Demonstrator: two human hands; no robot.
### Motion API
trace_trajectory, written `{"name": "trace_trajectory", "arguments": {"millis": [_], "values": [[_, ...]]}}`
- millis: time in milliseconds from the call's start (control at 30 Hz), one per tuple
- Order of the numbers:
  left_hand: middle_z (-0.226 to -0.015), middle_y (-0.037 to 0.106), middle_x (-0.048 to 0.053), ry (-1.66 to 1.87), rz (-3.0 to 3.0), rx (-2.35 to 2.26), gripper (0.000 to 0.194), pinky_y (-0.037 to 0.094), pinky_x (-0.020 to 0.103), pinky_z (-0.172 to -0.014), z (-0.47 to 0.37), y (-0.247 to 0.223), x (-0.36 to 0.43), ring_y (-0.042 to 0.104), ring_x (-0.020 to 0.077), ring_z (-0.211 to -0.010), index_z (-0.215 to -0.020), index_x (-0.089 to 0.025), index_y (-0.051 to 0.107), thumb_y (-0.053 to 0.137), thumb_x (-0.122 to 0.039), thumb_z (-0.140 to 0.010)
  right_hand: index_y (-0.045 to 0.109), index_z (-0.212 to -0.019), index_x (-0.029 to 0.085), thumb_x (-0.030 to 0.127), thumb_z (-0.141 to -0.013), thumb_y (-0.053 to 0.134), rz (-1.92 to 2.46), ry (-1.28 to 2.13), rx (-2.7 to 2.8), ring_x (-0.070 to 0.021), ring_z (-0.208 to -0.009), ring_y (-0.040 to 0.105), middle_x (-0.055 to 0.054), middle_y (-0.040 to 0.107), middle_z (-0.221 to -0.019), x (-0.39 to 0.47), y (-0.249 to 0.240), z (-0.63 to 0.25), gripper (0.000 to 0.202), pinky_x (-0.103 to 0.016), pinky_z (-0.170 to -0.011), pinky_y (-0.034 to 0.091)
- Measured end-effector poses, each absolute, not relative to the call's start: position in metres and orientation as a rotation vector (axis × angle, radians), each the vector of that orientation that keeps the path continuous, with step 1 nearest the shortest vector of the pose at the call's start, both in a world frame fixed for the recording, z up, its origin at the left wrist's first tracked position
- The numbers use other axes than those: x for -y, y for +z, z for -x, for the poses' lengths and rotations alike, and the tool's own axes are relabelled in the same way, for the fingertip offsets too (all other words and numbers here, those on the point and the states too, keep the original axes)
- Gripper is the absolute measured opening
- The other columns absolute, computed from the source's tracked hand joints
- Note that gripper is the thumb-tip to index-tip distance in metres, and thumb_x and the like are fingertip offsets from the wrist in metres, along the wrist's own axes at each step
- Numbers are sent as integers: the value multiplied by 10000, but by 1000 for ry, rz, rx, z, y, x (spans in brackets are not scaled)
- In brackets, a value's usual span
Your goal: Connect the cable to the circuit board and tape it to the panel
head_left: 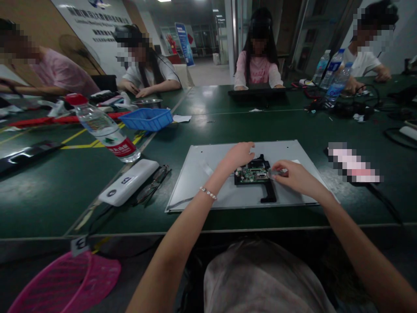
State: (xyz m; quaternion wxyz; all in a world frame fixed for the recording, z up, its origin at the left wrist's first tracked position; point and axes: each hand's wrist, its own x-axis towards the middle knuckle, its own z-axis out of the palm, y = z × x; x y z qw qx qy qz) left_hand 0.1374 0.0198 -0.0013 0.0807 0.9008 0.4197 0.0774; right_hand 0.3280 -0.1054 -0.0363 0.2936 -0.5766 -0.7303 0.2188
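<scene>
A white panel (202,174) lies flat on the green table in front of me. On it rests a black bracket (268,191) around a green circuit board (250,174). My left hand (240,155) is over the upper left of the bracket, fingers bent; what they touch is hidden. At the board's right edge, my right hand (289,174) pinches a small greyish, clear-looking piece (273,173), too small to name. A pale strip (206,168) shows on the panel left of my left wrist.
A bottle (110,134), a white power bank (128,182) and glasses (153,184) stand or lie left of the panel. Behind them is a blue tray (148,119). A phone (355,164) lies right. A pink basket (65,282) is below the edge. Several people sit opposite.
</scene>
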Motion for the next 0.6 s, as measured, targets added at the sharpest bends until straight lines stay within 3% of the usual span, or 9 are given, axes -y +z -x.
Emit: {"name": "trace_trajectory", "arguments": {"millis": [233,467,600], "values": [[-936,686,98,242,-2636,-1198,293,476,283,-789,-149,-13,-23,639,217,-866,-1073,-130,645,579,-186,-793,617,-970,198,195,-791,569,1506,569,1951,-189,-859,618,-42,663,-923,105,-40,-322,186,-333,-759,484],[-871,705,64,355,-2562,-1127,208,477,253,-756,-146,-16,-23,642,177,-810,-906,-143,702,529,-108,-795,642,-884,204,241,-807,555,1561,476,1886,-182,-768,630,-27,680,-819,111,-39,-329,122,-306,-690,478],[-855,710,66,421,-2517,-1124,226,483,255,-770,-145,-16,-33,647,171,-802,-885,-135,719,520,-95,-785,646,-954,199,251,-814,550,1736,335,1828,-203,-784,629,-47,674,-844,112,-44,-342,177,-326,-716,474]]}}
